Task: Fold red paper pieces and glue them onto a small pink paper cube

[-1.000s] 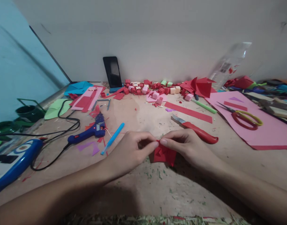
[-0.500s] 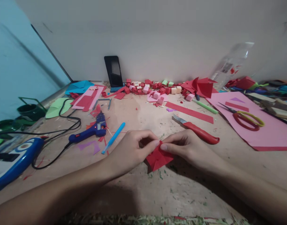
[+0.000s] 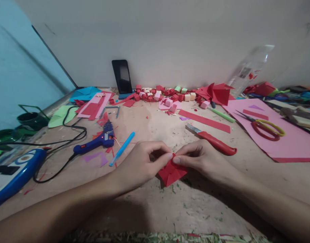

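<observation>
A small piece of folded red paper (image 3: 172,173) is held between both hands, just above or on the tabletop. My left hand (image 3: 148,160) pinches its upper left edge with thumb and index finger. On the opposite side my right hand (image 3: 202,156) grips the upper right edge the same way, the two thumbs almost meeting. The paper's lower corner points toward me, with a crease down its face. Close to my right hand lies a red-handled utility knife (image 3: 215,141). A blue stick-like tool (image 3: 122,148) rests left of my left hand.
A blue glue gun (image 3: 95,143) with its black cord lies at left. Scissors (image 3: 267,130) rest on pink paper (image 3: 291,148) at right. Several small paper cubes (image 3: 167,96) line the back wall, beside a leaning phone (image 3: 122,77). A clear plastic bottle (image 3: 253,67) leans at back right.
Almost nothing differs. Both hands keep their pinch on the red paper, whose lower corner sits very slightly lower and flatter in view.
</observation>
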### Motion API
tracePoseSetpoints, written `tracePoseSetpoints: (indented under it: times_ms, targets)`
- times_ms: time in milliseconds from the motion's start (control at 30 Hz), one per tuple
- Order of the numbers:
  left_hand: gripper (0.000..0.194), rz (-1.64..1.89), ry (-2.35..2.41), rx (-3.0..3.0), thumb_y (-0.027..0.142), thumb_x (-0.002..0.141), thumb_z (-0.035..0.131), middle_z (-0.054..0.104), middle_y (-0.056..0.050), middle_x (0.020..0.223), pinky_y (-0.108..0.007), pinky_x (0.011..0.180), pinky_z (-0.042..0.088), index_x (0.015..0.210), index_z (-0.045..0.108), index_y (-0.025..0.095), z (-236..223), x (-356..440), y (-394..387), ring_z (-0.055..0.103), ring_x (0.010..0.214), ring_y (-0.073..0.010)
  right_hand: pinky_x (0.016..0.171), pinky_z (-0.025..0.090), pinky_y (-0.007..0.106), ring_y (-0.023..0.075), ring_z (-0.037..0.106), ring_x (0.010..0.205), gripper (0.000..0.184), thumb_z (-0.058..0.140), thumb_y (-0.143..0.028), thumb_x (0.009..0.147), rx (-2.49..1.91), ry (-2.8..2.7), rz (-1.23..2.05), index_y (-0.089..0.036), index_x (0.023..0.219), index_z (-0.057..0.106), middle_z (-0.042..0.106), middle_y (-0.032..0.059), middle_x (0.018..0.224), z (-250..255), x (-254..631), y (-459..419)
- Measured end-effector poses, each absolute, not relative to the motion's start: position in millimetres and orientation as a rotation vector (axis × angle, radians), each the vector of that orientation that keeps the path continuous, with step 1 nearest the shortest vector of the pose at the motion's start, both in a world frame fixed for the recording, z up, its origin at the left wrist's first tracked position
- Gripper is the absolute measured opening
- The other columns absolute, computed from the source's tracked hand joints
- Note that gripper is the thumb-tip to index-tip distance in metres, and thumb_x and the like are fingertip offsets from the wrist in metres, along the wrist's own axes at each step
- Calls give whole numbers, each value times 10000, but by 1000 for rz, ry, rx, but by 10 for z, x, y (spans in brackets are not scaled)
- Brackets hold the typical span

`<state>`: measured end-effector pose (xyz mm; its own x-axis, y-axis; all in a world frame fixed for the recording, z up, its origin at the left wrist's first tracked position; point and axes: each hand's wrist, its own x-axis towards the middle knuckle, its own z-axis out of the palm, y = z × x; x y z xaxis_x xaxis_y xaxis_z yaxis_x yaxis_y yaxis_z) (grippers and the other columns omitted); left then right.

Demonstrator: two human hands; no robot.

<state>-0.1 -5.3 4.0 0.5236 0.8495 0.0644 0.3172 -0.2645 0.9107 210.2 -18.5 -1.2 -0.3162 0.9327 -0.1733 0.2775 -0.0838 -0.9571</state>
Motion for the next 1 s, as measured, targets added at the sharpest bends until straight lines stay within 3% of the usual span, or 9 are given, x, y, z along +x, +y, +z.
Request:
tracePoseSetpoints:
  times_ms: [333, 767, 1000]
  targets:
    - [190, 706, 971, 1839, 228, 928, 607, 761, -13, 801, -236, 690, 487, 835, 757, 158, 63, 17, -62, 653, 749, -149, 572, 436, 301, 163, 582, 595, 224, 869, -405, 739, -1341, -1564, 1430, -186, 700, 840, 756, 55, 671, 15, 2083, -191]
    - [170, 655, 977, 1824, 284, 913, 676, 778, -25, 844, -256, 703, 496, 890, 782, 153, 34, 11, -52, 666, 780, -169, 592, 439, 300, 160, 577, 605, 282, 804, -427, 809, -1331, -1691, 1371, -158, 728, 829, 760, 56, 686, -36, 2074, -197]
    - [171, 751, 966, 1750, 246, 944, 633, 753, 0, 823, -233, 705, 488, 849, 747, 161, 4, 11, -19, 650, 774, -140, 634, 477, 319, 181, 619, 655, 263, 731, -403, 848, -1340, -1652, 1390, -168, 790, 834, 790, 78, 762, -71, 2066, -203]
